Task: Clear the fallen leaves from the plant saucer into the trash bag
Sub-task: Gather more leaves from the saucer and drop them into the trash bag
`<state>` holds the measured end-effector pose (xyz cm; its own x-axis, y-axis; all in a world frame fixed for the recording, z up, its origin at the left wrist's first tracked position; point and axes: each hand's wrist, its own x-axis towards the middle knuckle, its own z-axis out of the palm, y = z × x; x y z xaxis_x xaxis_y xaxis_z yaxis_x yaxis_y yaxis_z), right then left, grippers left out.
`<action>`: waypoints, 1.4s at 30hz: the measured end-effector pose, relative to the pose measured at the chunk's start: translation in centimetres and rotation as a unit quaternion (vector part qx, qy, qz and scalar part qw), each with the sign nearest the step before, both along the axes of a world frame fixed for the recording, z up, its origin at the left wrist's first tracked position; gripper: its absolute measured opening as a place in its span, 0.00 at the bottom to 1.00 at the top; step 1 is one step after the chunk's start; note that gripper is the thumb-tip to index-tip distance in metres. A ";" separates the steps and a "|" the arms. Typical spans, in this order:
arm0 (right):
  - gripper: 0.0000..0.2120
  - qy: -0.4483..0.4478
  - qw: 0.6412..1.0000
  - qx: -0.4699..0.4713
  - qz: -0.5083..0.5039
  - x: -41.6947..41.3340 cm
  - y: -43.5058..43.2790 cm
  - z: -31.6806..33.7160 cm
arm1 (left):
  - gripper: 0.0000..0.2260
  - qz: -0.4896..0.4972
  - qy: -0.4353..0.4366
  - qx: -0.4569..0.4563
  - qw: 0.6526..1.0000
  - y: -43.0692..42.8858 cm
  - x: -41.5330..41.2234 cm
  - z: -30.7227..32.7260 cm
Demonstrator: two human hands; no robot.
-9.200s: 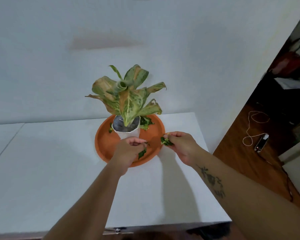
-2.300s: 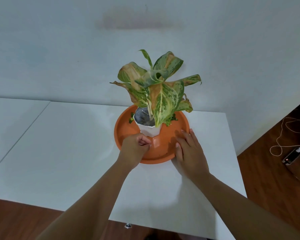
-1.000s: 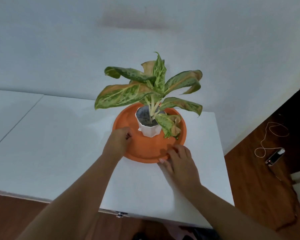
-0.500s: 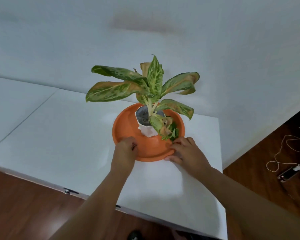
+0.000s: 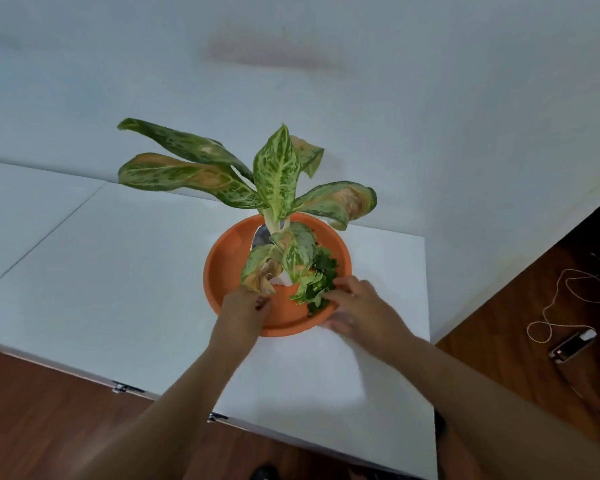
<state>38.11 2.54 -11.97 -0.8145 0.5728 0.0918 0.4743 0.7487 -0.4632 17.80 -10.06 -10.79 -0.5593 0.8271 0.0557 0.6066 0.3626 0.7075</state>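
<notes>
One saucer (image 5: 222,268), one plant (image 5: 278,174), two hands (left hand (image 5: 243,311), right hand (image 5: 361,306)).

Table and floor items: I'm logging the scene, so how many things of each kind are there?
Potted plant: 1
Orange saucer: 1
Fallen-leaf pile: 1
Phone on floor: 1
Cord on floor: 1
Hands, left and right: 2
Total: 7

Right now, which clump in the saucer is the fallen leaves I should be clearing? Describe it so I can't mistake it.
Find the round orange saucer on the white table, with the potted plant standing in it. The fallen leaves lie on the saucer's near right side, at the right hand. They are small, dark green and crinkled, unlike the plant's broad, pale speckled leaves that droop beside them.
</notes>
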 end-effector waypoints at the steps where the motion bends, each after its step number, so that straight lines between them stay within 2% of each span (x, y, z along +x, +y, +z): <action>1: 0.21 -0.011 1.000 -0.003 -0.005 0.4 1.2 0.1 | 0.04 -0.012 0.007 -0.001 1.000 0.0 0.7 -0.4; 4: 0.19 -0.008 1.000 -0.005 0.004 0.6 2.9 0.1 | 0.05 -0.023 0.002 0.010 1.000 0.1 1.4 -1.0; 8: 0.15 0.060 0.996 0.056 0.027 -0.2 1.3 -0.6 | 0.04 -0.006 0.024 -0.009 1.000 0.1 -0.1 -0.8; 11: 0.22 0.036 0.998 0.041 0.012 -0.8 -1.4 -1.2 | 0.04 0.019 0.010 0.001 1.000 0.2 -2.5 -0.3; 15: 0.16 0.059 0.998 0.024 0.022 -2.1 -4.7 -0.8 | 0.03 0.044 -0.001 -0.020 0.999 0.6 -3.6 0.1; 17: 0.21 0.064 0.997 0.017 0.029 -1.9 -4.1 -0.4 | 0.06 0.008 0.007 -0.007 1.000 0.7 -2.2 0.2; 20: 0.35 0.039 0.998 -0.040 -0.003 -0.5 -1.4 0.1 | 0.06 -0.063 0.030 0.018 0.997 0.9 0.7 -0.2; 22: 0.42 0.020 0.997 -0.075 -0.025 0.2 0.1 0.5 | 0.05 -0.073 0.030 0.046 0.996 1.6 2.0 -0.6; 26: 0.47 -0.034 0.994 -0.101 -0.017 0.8 1.1 1.2 | 0.08 -0.083 0.012 0.079 0.993 2.2 4.0 -0.5; 29: 0.44 -0.028 0.992 -0.119 -0.022 0.6 1.6 1.4 | 0.15 -0.113 0.029 0.025 0.993 2.0 4.1 -0.8; 32: 0.30 0.037 0.990 -0.128 -0.051 -0.5 3.1 1.6 | 0.20 -0.100 0.069 -0.042 0.992 2.5 4.0 -0.9; 34: 0.29 -0.007 0.995 -0.094 -0.041 -1.6 4.2 1.9 | 0.24 -0.082 0.080 -0.069 0.991 3.2 4.1 -0.9; 37: 0.38 -0.130 0.990 -0.053 0.011 -3.3 5.2 2.2 | 0.24 -0.072 0.111 -0.119 0.984 4.0 4.3 -0.8; 38: 0.38 -0.153 0.987 -0.034 0.023 -3.7 5.4 2.3 | 0.23 -0.078 0.119 -0.128 0.982 4.1 4.2 -0.8; 42: 0.26 -0.184 0.982 0.013 0.039 -4.4 4.5 2.4 | 0.16 -0.078 0.103 -0.102 0.986 3.7 3.7 -1.0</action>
